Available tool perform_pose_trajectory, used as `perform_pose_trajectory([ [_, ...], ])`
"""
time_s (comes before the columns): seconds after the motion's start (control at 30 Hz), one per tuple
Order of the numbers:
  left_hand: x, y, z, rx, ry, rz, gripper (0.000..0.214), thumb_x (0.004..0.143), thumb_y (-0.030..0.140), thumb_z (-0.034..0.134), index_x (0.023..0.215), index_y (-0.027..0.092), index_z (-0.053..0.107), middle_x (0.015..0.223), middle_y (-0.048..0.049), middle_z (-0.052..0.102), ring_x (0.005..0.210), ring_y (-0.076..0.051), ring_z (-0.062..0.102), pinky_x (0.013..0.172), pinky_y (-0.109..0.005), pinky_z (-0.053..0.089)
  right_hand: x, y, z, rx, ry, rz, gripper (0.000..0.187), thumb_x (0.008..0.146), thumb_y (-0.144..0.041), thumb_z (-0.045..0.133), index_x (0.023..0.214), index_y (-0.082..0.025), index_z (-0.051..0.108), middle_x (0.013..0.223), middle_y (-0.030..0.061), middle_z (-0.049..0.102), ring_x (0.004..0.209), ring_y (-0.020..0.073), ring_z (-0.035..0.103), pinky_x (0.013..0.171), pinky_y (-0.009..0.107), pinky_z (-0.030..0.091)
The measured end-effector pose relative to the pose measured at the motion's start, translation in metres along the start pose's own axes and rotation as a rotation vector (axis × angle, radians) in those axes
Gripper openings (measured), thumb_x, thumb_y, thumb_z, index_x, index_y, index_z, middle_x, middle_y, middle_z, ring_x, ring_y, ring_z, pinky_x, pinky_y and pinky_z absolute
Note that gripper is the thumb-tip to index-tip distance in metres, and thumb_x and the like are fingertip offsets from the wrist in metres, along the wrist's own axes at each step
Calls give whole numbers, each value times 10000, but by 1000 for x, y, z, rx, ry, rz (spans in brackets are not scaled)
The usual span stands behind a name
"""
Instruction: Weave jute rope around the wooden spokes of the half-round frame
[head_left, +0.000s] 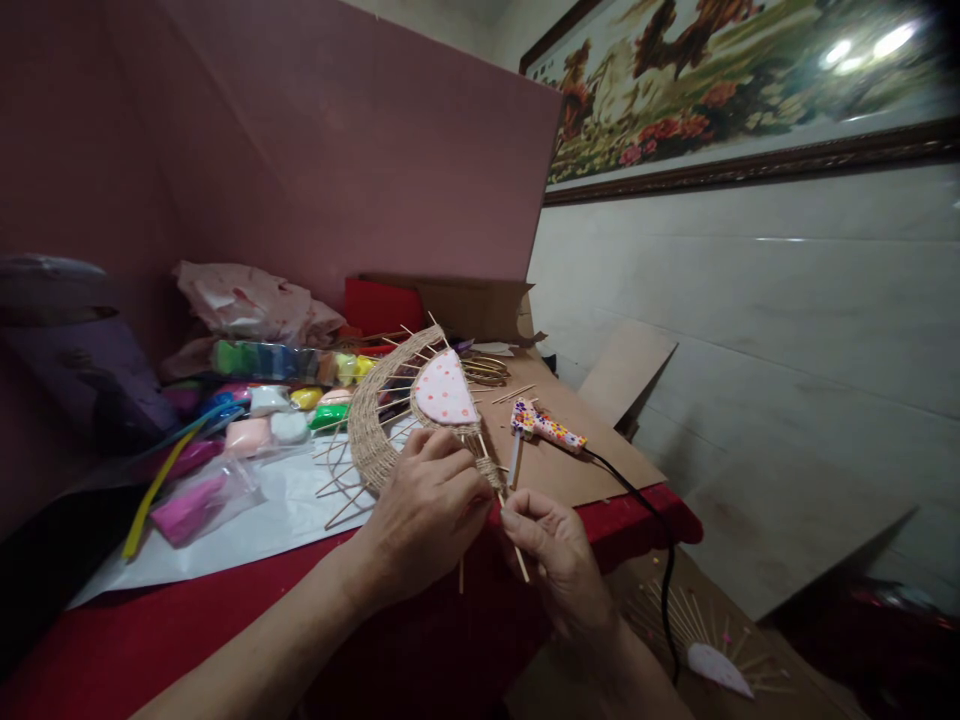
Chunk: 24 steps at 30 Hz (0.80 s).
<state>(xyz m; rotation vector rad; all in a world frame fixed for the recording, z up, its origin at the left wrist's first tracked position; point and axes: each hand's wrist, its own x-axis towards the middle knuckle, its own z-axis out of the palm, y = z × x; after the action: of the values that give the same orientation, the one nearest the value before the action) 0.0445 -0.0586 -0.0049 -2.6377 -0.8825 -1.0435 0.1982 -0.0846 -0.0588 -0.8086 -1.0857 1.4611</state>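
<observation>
A half-round fan of thin sticks woven with jute twine (369,425) stands tilted over the table's front edge. At its middle is a white half-disc with red dots (448,388). My left hand (437,500) is closed at the fan's lower edge, its fingertips hidden behind the knuckles. Thumb and forefinger of my right hand (551,545) pinch a thin wooden stick (520,560) that sticks out below the twine-wrapped corner. Just behind that corner lies a flower-patterned hot glue gun (547,428) with a glue stick in it.
Packets of coloured clay (289,410) lie on a white sheet (225,540) at the left. Brown cardboard (600,470) covers the right side of the red-covered table (187,640). A black cord (666,590) hangs over the edge. Below right lies another stick fan (720,665).
</observation>
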Motion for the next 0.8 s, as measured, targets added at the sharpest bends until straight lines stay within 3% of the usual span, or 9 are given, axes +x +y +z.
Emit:
perform_pose_trajectory([
  [0.8,-3,3,9,165,84,-10,138,771,154,522,638,158,555,621,-26,564,743,-196,458,742,-397,342,0,2,0,21,-27,-13,272,734,-348,663,652,-157,487,451,-80,404,388,27,293,388,178,194],
])
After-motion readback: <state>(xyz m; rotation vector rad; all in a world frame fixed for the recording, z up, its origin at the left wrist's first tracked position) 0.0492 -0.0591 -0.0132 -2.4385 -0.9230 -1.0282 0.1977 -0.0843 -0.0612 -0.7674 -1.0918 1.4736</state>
